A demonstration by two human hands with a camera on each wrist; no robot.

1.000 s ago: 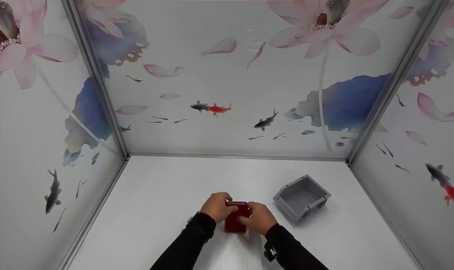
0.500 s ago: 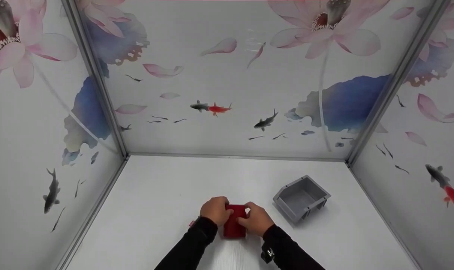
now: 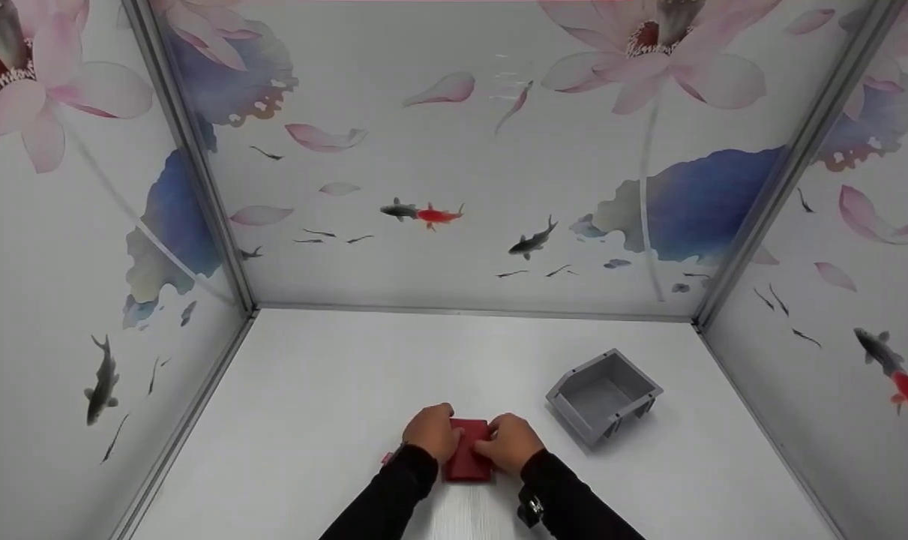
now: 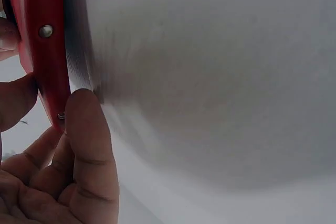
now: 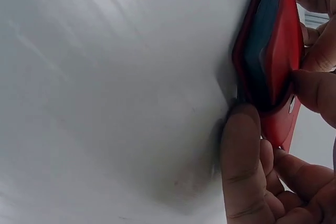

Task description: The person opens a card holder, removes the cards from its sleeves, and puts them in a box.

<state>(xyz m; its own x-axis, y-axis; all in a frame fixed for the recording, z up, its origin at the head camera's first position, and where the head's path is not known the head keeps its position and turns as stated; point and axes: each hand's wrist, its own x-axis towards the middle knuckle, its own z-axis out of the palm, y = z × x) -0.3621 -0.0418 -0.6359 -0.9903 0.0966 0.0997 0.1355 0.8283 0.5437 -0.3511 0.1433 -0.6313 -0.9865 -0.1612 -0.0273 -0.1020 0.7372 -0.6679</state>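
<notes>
A red wallet point(image 3: 468, 463) lies close over the white table, held between both hands. My left hand point(image 3: 428, 433) pinches its left edge near the far end, thumb on top. On the other side my right hand point(image 3: 515, 444) pinches the right edge, its thumb on the upper face. The left wrist view shows the wallet's red side point(image 4: 47, 59) with two metal snaps and fingertips at its end. In the right wrist view the wallet point(image 5: 283, 45) has a slightly gaping side, with dark blue-green layers inside and a snap by the thumb.
A grey plastic bin point(image 3: 603, 397) stands on the white table point(image 3: 334, 375) to the right, beyond the right hand. Printed panels with lotus flowers and fish wall in the table at the back point(image 3: 454, 277), left and right.
Both hands have moved a little toward the person with the wallet between them. Its top face has changed tilt slightly. The grey bin has stayed in place.
</notes>
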